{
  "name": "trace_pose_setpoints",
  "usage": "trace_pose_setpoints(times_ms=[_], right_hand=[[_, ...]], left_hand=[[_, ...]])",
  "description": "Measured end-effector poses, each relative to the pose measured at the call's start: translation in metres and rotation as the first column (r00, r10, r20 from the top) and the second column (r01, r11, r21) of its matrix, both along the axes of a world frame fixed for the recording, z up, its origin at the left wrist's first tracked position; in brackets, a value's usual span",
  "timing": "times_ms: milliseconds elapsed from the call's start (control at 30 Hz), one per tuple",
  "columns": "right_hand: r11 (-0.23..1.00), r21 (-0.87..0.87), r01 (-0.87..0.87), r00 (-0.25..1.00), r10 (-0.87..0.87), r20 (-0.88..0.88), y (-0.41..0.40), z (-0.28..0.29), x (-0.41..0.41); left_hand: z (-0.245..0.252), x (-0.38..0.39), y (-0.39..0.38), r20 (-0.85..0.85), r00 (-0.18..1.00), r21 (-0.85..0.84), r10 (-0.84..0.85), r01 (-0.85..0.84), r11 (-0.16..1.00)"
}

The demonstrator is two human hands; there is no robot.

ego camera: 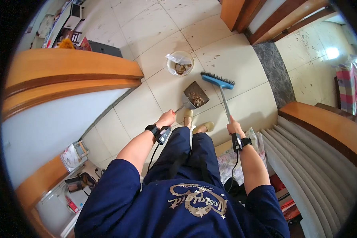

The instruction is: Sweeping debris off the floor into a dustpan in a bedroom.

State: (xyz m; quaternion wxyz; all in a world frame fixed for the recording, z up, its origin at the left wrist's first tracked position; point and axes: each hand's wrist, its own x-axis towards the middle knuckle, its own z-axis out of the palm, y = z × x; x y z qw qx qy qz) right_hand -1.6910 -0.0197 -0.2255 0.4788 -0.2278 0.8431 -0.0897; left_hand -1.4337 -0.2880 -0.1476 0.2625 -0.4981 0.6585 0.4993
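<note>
My left hand (167,118) grips the thin handle of a metal dustpan (193,86). Brown debris (197,99) lies in the pan, just in front of my feet. My right hand (235,127) is closed around the grey pole of a broom (225,101). Its blue head (217,81) with dark bristles is to the right of the dustpan and apart from it. Beyond the dustpan stands a round waste bin (192,66) with a clear plastic liner (178,59) and brown waste inside.
Dark bits of dirt (213,58) are scattered on the pale tiled floor (241,62) past the broom. Wood-trimmed wall ends (77,67) flank me on the left and right (318,131). A dark stone threshold (274,71) crosses a doorway on the right. A grey pleated curtain (303,166) hangs near my right arm.
</note>
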Motion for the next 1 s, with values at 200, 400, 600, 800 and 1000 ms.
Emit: trace_pose_setpoints(times_ms=[200,400,600,800,1000], right_hand=[[0.995,-0.095,0.026,0.979,-0.006,0.204,0.043,0.047,0.03],[0.901,-0.033,0.433,0.86,-0.402,0.316,0.078,0.09,0.026],[0.714,0.005,0.7,0.643,-0.632,0.433,0.072,0.025,0.035],[0.991,-0.086,0.106,0.971,-0.085,0.223,0.059,-0.017,0.115],[0.996,-0.059,0.065,0.955,-0.045,0.293,0.036,0.025,0.204]], left_hand=[[0.006,0.038,0.012,0.059,0.983,-0.003,0.174,-0.174,0.985],[-0.015,0.058,0.01,0.081,0.997,-0.121,-0.002,0.012,0.993],[-0.043,0.089,0.003,0.099,0.995,-0.071,-0.031,0.038,0.997],[-0.051,0.09,0.001,0.086,0.996,0.014,-0.023,0.022,1.0],[-0.039,0.097,0.006,-0.008,0.92,0.407,0.393,-0.356,0.841]])
